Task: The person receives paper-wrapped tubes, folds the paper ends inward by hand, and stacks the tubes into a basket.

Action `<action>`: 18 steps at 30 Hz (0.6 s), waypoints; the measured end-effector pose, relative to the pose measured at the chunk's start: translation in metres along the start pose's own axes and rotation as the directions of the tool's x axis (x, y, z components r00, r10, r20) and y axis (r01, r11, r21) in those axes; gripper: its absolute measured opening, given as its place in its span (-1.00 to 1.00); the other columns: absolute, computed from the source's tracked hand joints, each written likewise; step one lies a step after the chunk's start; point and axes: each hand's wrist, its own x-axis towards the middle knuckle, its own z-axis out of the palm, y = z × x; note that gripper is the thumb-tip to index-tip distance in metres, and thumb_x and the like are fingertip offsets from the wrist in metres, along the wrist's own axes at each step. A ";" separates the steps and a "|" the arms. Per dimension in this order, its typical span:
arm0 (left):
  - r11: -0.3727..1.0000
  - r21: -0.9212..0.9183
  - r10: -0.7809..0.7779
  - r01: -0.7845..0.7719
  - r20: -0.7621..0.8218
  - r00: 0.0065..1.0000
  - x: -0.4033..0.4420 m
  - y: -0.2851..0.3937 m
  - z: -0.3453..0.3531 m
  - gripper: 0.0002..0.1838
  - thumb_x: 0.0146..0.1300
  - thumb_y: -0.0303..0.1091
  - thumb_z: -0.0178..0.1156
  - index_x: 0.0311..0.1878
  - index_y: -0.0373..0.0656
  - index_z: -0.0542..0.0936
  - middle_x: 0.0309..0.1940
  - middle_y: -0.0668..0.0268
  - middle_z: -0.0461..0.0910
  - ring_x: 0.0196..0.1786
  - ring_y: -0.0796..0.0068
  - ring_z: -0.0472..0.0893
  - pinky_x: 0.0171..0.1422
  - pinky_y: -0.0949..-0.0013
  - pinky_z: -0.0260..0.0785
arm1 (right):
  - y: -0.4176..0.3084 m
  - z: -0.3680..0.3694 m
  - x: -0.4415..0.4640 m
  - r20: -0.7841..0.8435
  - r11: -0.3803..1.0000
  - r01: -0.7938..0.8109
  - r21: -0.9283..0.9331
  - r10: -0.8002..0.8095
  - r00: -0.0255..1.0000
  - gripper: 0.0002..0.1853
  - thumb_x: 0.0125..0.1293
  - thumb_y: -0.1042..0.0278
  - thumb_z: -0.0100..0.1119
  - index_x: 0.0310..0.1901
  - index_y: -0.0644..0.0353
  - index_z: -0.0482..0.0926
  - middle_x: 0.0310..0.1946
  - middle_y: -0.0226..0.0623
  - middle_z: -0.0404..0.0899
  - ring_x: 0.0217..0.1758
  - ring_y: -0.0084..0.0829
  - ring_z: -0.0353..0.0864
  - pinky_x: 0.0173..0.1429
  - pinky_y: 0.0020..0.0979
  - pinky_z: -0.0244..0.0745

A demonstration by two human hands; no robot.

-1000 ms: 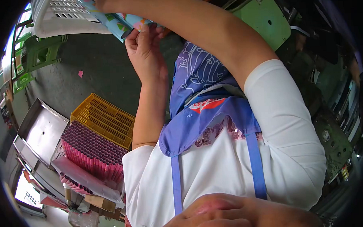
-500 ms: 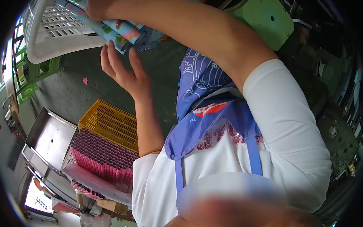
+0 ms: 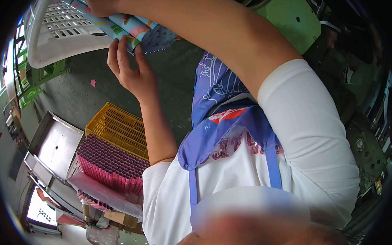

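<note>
One metal tray (image 3: 56, 147) sits at 9 o'clock; at 10 stands a white basket (image 3: 64, 55). The right hand (image 3: 102, 5) is at 11 on patterned blue rolls (image 3: 131, 29), which lie over the basket; its fingers are obscured, so I can't tell its grip. Pink tubes (image 3: 113, 164) fill 8 o'clock beside a yellow crate (image 3: 118, 127). The left hand (image 3: 134, 77), toward 10, has thumb and fingers apart at the rolls' lower end.
</note>
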 end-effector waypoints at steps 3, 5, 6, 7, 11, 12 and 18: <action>1.000 -0.006 0.003 -0.003 -0.012 1.000 0.001 0.003 -0.001 -0.62 0.35 -0.37 0.33 0.22 -0.14 0.64 0.25 0.12 0.52 0.30 0.14 0.51 0.37 0.17 0.37 | 0.001 0.010 0.013 -0.023 0.998 -0.034 0.043 0.035 0.999 -0.61 0.40 0.27 0.07 0.18 0.19 0.65 0.31 -0.23 0.51 0.46 -0.19 0.34 0.46 -0.03 0.16; 1.000 -0.009 -0.003 0.003 0.013 1.000 0.003 0.002 -0.004 -0.63 0.35 -0.37 0.33 0.21 -0.14 0.65 0.24 0.12 0.52 0.29 0.13 0.52 0.37 0.18 0.37 | 0.000 0.015 0.017 -0.037 0.997 -0.048 0.066 0.051 0.998 -0.60 0.39 0.28 0.08 0.19 0.19 0.64 0.32 -0.23 0.51 0.46 -0.17 0.34 0.46 -0.02 0.17; 1.000 -0.013 -0.004 0.004 0.023 1.000 0.003 0.002 -0.005 -0.63 0.35 -0.37 0.33 0.21 -0.15 0.65 0.24 0.12 0.52 0.29 0.13 0.53 0.37 0.18 0.37 | -0.001 0.013 0.018 0.001 0.989 -0.094 0.115 0.095 0.995 -0.60 0.39 0.28 0.08 0.20 0.20 0.63 0.34 -0.21 0.49 0.47 -0.15 0.33 0.47 -0.01 0.17; 1.000 -0.016 0.007 -0.007 0.011 1.000 0.004 0.002 -0.006 -0.63 0.35 -0.37 0.33 0.21 -0.15 0.65 0.24 0.12 0.52 0.29 0.13 0.53 0.37 0.18 0.37 | -0.001 0.009 0.021 0.037 0.977 -0.140 0.161 0.135 0.990 -0.59 0.39 0.28 0.08 0.21 0.21 0.62 0.36 -0.19 0.48 0.48 -0.13 0.33 0.47 0.01 0.18; 1.000 -0.015 0.015 -0.015 0.025 1.000 0.006 0.001 -0.009 -0.62 0.35 -0.36 0.33 0.21 -0.14 0.64 0.23 0.11 0.52 0.28 0.11 0.53 0.36 0.18 0.38 | -0.001 -0.004 0.021 0.114 0.949 -0.223 0.222 0.201 0.973 -0.56 0.38 0.23 0.09 0.23 0.21 0.60 0.40 -0.16 0.44 0.50 -0.09 0.32 0.50 0.05 0.18; 1.000 -0.015 0.011 -0.010 0.034 0.999 0.006 0.001 -0.010 -0.61 0.34 -0.36 0.33 0.22 -0.14 0.63 0.22 0.11 0.52 0.28 0.11 0.53 0.36 0.18 0.38 | 0.000 -0.008 0.021 0.146 0.940 -0.250 0.233 0.220 0.965 -0.55 0.38 0.21 0.10 0.24 0.20 0.60 0.41 -0.15 0.43 0.51 -0.09 0.32 0.50 0.06 0.18; 0.997 -0.050 0.067 -0.066 0.017 0.998 0.008 0.001 -0.014 -0.58 0.33 -0.40 0.33 0.25 -0.17 0.59 0.20 0.11 0.52 0.23 0.09 0.55 0.32 0.18 0.41 | 0.015 -0.015 0.026 0.062 0.807 -0.591 -0.015 0.591 0.805 -0.53 0.34 0.07 0.15 0.21 0.08 0.64 0.36 -0.14 0.48 0.49 -0.06 0.33 0.45 0.06 0.27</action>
